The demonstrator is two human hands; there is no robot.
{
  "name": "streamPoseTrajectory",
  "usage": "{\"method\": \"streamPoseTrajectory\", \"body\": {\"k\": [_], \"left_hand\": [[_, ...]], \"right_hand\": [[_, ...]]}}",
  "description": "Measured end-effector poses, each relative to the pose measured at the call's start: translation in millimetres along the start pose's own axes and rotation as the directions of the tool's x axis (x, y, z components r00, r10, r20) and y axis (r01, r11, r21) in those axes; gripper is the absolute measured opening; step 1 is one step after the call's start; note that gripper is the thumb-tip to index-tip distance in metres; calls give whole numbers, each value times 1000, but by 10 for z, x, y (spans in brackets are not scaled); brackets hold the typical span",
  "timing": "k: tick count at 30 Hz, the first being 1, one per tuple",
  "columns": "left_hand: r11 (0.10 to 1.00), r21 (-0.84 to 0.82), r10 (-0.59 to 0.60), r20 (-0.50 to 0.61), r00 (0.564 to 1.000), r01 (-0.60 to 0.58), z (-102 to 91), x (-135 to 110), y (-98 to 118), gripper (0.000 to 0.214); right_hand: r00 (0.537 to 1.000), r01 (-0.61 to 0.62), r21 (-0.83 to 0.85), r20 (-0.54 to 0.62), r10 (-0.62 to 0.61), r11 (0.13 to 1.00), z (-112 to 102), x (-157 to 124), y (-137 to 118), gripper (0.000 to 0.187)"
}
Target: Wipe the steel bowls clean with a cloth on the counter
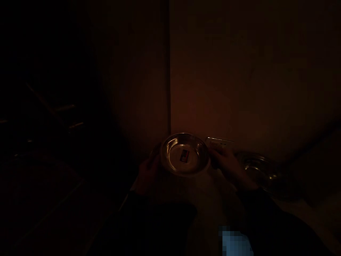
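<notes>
Though dim, left hand and right hand tight around steel bowl.

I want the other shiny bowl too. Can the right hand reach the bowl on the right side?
Probably yes. The right hand sits close beside the second bowl, and nothing shows between them, though it is very dark. It holds the stickered bowl now, so it would need to let go first.

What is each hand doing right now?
Left hand: grips the bowl rim.
Right hand: at the bowl's other side; grip too dark to tell.
</notes>
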State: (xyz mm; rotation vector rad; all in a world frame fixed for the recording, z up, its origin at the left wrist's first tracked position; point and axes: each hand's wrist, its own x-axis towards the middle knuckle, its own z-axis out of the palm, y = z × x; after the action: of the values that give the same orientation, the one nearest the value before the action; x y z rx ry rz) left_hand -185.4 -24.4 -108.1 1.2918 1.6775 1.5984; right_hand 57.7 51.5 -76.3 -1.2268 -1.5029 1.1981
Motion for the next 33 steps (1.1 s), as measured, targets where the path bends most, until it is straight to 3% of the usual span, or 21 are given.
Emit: {"method": "streamPoseTrajectory", "body": {"k": [6,14,17,24,33], "left_hand": [[999,45,18,108,994,-22,29,-49,197,49],[991,90,61,318,946,-94,209,-205,449,44],[988,114,62,320,945,-103,303,-300,533,39],[993,112,-21,423,906,-29,433,-462,552,38],[994,108,-27,530,848,-35,476,-580,487,36]], "right_hand": [[991,-130,88,-7,131,988,-168,-85,-38,30],[981,-175,101,-71,183,979,-503,-327,96,28],[973,-196,96,-101,206,976,-629,-407,195,26],[965,-210,60,-146,217,976,-839,-601,377,33],[969,-193,61,-144,200,979,-872,-839,442,31]]}}
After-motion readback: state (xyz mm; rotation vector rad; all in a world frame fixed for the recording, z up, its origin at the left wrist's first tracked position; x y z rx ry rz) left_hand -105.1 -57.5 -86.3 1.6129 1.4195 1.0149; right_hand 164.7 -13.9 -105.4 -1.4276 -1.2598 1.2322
